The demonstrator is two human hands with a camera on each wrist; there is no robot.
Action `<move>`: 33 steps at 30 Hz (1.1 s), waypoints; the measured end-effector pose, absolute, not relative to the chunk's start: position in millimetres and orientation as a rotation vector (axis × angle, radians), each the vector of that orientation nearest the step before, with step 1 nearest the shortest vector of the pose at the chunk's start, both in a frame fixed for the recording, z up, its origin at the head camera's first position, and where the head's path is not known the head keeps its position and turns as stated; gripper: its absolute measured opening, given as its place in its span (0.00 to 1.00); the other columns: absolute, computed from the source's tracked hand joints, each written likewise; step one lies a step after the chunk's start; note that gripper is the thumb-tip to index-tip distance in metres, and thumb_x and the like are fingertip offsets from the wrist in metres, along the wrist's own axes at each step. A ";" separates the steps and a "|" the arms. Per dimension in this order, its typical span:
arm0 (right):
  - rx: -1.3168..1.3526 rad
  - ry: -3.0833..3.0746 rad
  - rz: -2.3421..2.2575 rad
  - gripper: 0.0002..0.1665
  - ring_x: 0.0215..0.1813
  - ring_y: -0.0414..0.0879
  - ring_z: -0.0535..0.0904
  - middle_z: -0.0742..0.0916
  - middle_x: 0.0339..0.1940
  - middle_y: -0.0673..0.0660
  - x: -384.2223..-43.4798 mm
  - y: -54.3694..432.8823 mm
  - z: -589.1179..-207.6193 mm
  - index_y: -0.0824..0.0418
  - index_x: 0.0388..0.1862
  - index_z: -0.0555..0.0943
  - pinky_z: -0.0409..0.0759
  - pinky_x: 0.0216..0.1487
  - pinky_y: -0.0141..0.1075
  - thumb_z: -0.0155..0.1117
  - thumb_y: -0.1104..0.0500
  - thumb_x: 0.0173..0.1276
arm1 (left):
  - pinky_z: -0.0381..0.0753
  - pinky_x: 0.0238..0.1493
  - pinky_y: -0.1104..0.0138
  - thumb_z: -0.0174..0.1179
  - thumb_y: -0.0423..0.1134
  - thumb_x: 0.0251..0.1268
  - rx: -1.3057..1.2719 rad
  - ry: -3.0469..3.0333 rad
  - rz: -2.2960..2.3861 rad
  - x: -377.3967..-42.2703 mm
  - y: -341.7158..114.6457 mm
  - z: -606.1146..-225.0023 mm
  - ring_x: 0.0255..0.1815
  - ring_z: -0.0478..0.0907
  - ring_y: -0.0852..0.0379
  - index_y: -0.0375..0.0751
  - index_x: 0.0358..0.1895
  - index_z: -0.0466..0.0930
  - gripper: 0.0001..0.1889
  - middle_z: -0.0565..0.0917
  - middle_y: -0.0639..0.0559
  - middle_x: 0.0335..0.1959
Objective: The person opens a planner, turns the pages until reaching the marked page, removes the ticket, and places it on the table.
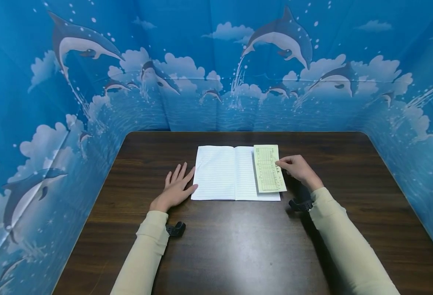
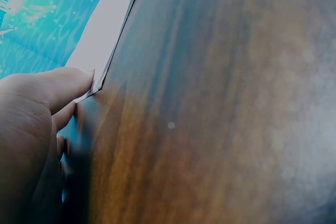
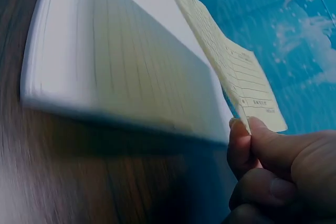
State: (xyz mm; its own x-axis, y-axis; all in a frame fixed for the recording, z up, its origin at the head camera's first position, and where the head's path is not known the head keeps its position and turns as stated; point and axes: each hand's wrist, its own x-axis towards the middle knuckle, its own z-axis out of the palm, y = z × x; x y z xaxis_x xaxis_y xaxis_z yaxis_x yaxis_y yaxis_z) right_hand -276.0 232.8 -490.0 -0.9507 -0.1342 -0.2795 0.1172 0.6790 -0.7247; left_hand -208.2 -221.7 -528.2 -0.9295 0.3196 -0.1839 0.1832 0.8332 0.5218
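An open lined notebook (image 1: pixel 216 174) lies on the table, its white ruled pages facing up. Over its right-hand page is a pale yellow-green printed slip (image 1: pixel 267 170) with a table of lines on it. My right hand (image 1: pixel 296 169) pinches the slip's right edge between thumb and forefinger; in the right wrist view the slip (image 3: pixel 252 80) stands raised and bent above the page. My left hand (image 1: pixel 174 188) rests at the notebook's left edge with fingers spread. In the left wrist view its thumb lies on the notebook's corner (image 2: pixel 100 51).
The dark wood-grain table (image 1: pixel 238 246) extends around the notebook on all sides. A blue curtain (image 1: pixel 209 90) printed with dolphins and clouds hangs behind the table and along both sides. A black band (image 1: pixel 176 229) is at the left wrist, another (image 1: pixel 300 205) at the right.
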 end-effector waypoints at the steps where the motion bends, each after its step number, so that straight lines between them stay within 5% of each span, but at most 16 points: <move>1: -0.013 2.583 -1.143 0.24 0.36 0.50 0.73 0.84 0.45 0.62 -275.7 237.0 -489.4 0.67 0.61 0.85 0.72 0.36 0.37 0.59 0.49 0.82 | 0.20 0.82 0.39 0.45 0.64 0.81 0.387 2.754 0.745 -208.1 -221.9 -528.0 0.88 0.21 0.44 0.57 0.87 0.40 0.41 0.30 0.48 0.88; 17: 0.054 2.641 -1.045 0.34 0.39 0.51 0.74 0.84 0.48 0.66 -270.9 306.8 -482.8 0.72 0.66 0.80 0.73 0.37 0.37 0.56 0.43 0.82 | 0.20 0.82 0.38 0.45 0.64 0.81 0.373 2.755 0.737 -208.0 -224.6 -528.6 0.88 0.21 0.44 0.58 0.87 0.39 0.41 0.30 0.48 0.88; 21: 0.085 2.656 -1.038 0.34 0.39 0.55 0.74 0.82 0.46 0.68 -268.3 318.7 -483.3 0.73 0.66 0.79 0.72 0.38 0.41 0.56 0.44 0.83 | 0.20 0.82 0.39 0.44 0.65 0.81 0.363 2.755 0.721 -208.7 -225.2 -528.9 0.88 0.20 0.45 0.59 0.87 0.38 0.41 0.29 0.49 0.88; 27: 0.145 2.667 -0.986 0.33 0.60 0.65 0.76 0.79 0.67 0.76 -264.6 330.5 -489.4 0.75 0.66 0.78 0.79 0.56 0.55 0.54 0.46 0.84 | 0.20 0.82 0.38 0.45 0.64 0.81 0.378 2.756 0.734 -209.5 -224.4 -529.2 0.88 0.21 0.44 0.57 0.87 0.40 0.41 0.30 0.48 0.88; 33: 0.117 2.730 -0.904 0.30 0.54 0.64 0.79 0.83 0.60 0.76 -259.5 334.6 -493.6 0.76 0.60 0.81 0.80 0.53 0.58 0.56 0.48 0.83 | 0.21 0.81 0.37 0.46 0.63 0.81 0.393 2.766 0.746 -207.9 -219.9 -527.7 0.88 0.23 0.41 0.54 0.87 0.42 0.41 0.32 0.45 0.89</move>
